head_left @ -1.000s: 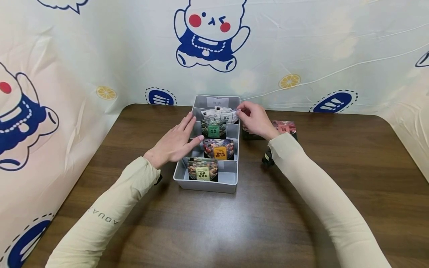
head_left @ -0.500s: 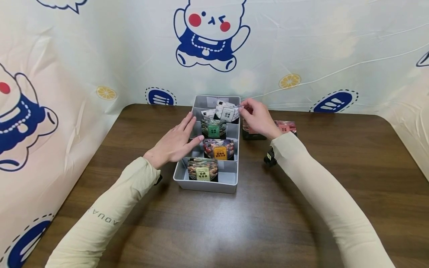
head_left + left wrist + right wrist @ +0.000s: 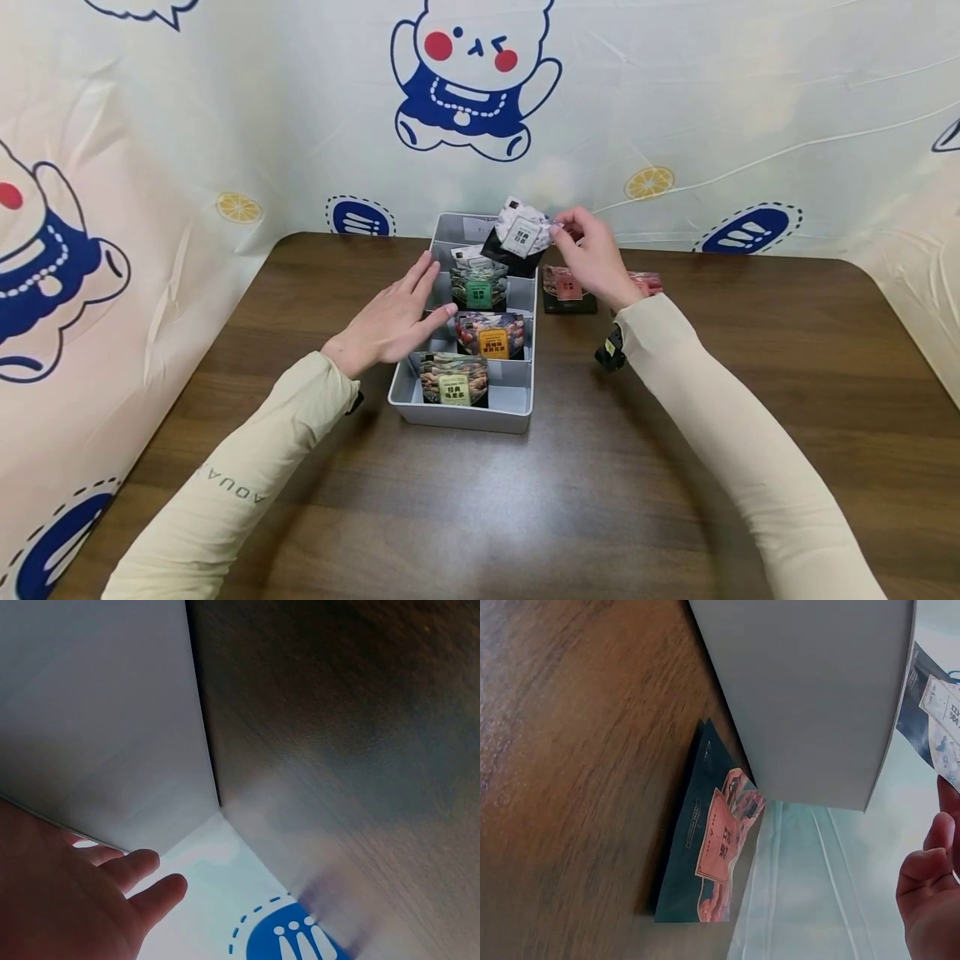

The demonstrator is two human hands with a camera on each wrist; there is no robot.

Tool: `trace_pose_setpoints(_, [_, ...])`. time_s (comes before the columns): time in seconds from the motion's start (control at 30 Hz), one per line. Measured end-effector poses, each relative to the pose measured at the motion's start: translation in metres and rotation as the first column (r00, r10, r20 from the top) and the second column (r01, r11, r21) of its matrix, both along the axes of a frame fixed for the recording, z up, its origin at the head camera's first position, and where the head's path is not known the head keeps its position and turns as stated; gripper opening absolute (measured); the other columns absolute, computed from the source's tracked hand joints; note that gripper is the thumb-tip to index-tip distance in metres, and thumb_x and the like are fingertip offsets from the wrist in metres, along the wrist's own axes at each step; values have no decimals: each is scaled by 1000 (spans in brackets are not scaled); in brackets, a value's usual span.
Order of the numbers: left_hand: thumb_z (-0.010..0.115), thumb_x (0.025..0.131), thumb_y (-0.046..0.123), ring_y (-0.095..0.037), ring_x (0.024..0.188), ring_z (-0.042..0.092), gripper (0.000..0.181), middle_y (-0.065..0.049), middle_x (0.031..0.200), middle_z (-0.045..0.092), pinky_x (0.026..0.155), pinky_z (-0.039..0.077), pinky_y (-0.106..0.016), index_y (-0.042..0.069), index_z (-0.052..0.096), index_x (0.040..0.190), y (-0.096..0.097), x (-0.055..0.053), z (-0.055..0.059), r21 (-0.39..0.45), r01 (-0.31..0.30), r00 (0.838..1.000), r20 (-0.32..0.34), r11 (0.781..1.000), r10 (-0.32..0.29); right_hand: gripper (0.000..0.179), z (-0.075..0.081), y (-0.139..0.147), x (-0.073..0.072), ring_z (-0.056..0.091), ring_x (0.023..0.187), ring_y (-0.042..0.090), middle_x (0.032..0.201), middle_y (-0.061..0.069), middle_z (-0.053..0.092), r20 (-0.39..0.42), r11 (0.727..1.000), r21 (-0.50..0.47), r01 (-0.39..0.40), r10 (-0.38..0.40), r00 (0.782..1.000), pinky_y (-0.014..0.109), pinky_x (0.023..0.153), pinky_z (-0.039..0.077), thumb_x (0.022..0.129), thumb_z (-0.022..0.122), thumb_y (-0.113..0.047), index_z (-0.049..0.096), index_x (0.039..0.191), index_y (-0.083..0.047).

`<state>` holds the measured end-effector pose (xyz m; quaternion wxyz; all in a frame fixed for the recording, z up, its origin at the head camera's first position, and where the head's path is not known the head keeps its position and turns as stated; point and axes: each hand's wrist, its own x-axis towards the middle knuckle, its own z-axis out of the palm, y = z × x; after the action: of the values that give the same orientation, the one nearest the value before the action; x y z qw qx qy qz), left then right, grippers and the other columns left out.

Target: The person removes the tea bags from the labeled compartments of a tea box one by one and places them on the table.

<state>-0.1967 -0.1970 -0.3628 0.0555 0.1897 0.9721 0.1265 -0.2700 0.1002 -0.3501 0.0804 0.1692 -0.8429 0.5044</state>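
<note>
A grey divided box [image 3: 468, 417] stands on the table. My right hand [image 3: 596, 254] pinches a white-and-black tea sachet [image 3: 519, 233] by its right edge, tilted above the box's rear compartments; the right wrist view shows the sachet [image 3: 934, 712] over the box rim. With fingers extended, my left hand [image 3: 393, 312] rests on the box's left rim. Inside the box, front to back, are a yellow-green labelled sachet [image 3: 453, 383], an orange-labelled sachet [image 3: 491, 337], a green-labelled sachet [image 3: 478, 292] and another white sachet [image 3: 468, 257], partly hidden.
Right of the box lies a red-labelled sachet [image 3: 568, 287]. A second red-labelled sachet [image 3: 648, 283] is partly covered by my right hand. The wooden table [image 3: 480, 517] meets a printed curtain [image 3: 675, 108] at the back.
My right hand has moved up and slightly right, lifting the white sachet out from among the others in the box. My left hand has stayed on the rim.
</note>
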Motion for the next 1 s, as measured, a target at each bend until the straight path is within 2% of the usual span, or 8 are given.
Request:
trace_pose_setpoints(0.33, [21, 98, 64, -30, 150, 13, 83, -11, 164, -4, 119, 21, -49, 6, 9, 156, 0, 0, 0, -6, 3, 1000, -4, 1000, -3, 20, 2, 4, 1, 49, 77, 17, 97, 14, 61, -14, 998, -44, 47, -48, 999, 26, 66, 40, 100, 51, -18, 58, 110, -2])
trace_pose_setpoints(0.53, [22, 98, 64, -31, 150, 14, 83, -11, 164, -5, 119, 21, -49, 6, 9, 156, 0, 0, 0, -2, 3, 1000, -1, 1000, -3, 22, 1, 7, -2, 48, 73, 16, 90, 8, 58, -20, 994, -79, 78, -80, 997, 24, 61, 38, 99, 52, -19, 58, 111, -2])
trace_pose_setpoints(1.0, [19, 97, 67, -30, 151, 11, 84, -7, 164, -8, 120, 20, -50, 9, 5, 156, 0, -1, 0, -9, -8, 1000, 19, 1000, 8, 23, -3, 19, -3, 48, 77, 16, 89, 6, 56, -25, 994, -56, 97, -99, 995, 24, 65, 39, 100, 52, -20, 58, 112, -1])
